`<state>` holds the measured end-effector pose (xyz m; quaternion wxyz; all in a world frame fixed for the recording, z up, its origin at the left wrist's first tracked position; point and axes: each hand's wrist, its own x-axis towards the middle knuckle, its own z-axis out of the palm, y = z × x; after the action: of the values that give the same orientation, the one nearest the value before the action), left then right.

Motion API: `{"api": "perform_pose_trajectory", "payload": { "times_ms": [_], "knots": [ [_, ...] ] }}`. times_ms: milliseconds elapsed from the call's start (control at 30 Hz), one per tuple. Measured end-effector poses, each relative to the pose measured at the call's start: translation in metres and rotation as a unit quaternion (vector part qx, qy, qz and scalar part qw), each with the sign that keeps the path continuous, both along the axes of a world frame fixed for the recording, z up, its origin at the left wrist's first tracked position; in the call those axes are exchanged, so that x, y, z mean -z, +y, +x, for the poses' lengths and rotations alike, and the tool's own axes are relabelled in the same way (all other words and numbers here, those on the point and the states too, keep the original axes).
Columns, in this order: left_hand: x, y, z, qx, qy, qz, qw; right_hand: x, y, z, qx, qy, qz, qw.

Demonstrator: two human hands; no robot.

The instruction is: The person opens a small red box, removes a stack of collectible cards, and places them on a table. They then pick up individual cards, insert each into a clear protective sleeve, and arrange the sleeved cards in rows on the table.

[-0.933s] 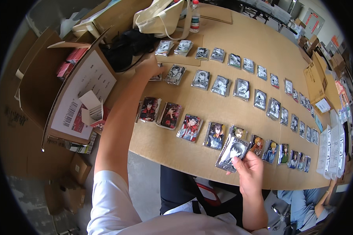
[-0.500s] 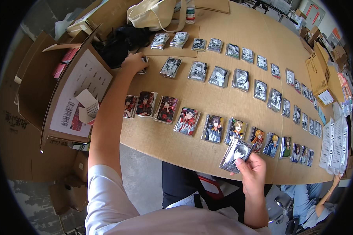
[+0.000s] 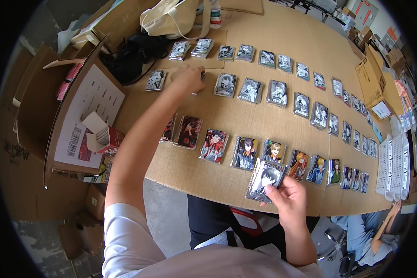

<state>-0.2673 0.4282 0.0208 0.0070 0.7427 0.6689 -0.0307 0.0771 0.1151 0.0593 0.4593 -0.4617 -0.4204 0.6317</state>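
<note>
Across the middle of the frame spreads the brown table (image 3: 264, 30), with a big cardboard box (image 3: 74, 116) beside it at left. Three rows of small wrapped card packs cross the table: coloured ones in the near row (image 3: 213, 145), black-and-white ones in the middle row (image 3: 276, 93) and the far row (image 3: 266, 58). The left hand (image 3: 187, 79), stretched toward the upper left, has shifted one place rightward along the middle row. That uncovers the end pack (image 3: 155, 80), now lying alone at the upper left, and puts the hand over its neighbour (image 3: 202, 75). The work seems to have passed on from the end pack to this second one. The left hand's fingers curl down over it; whether they pinch it I cannot tell. At lower centre right, the right hand (image 3: 289, 201), as before, pinches a black-and-white pack (image 3: 266, 180) under its thumb, above the table's near edge.
</note>
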Motion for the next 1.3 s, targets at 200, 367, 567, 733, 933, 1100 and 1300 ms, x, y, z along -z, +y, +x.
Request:
{"api": "perform_pose_trajectory", "payload": {
  "times_ms": [200, 367, 567, 733, 933, 1100, 1300],
  "knots": [
    [-0.016, 0.001, 0.001, -0.101, -0.050, -0.043, 0.993, 0.000, 0.009, 0.002, -0.032, -0.002, 0.004, 0.999],
    [-0.008, -0.007, -0.032, -0.141, -0.045, -0.021, 0.989, -0.023, 0.099, -0.056, -0.091, -0.042, 0.119, 0.988],
    [-0.024, -0.032, -0.041, -0.145, -0.088, 0.070, 0.983, -0.011, 0.242, -0.161, -0.064, -0.342, 0.254, 0.903],
    [-0.072, -0.102, -0.036, -0.024, -0.162, 0.252, 0.954, 0.036, 0.311, -0.203, -0.019, -0.417, 0.266, 0.869],
    [-0.099, -0.248, -0.024, 0.028, -0.277, 0.284, 0.918, 0.047, 0.323, -0.220, -0.122, -0.561, 0.234, 0.784],
    [-0.077, -0.317, -0.016, 0.011, -0.386, 0.200, 0.901, 0.039, 0.337, -0.214, -0.208, -0.652, 0.284, 0.671],
    [-0.032, -0.357, -0.008, 0.017, -0.439, 0.322, 0.839, -0.014, 0.322, -0.190, -0.116, -0.533, 0.388, 0.743]
  ]
}}
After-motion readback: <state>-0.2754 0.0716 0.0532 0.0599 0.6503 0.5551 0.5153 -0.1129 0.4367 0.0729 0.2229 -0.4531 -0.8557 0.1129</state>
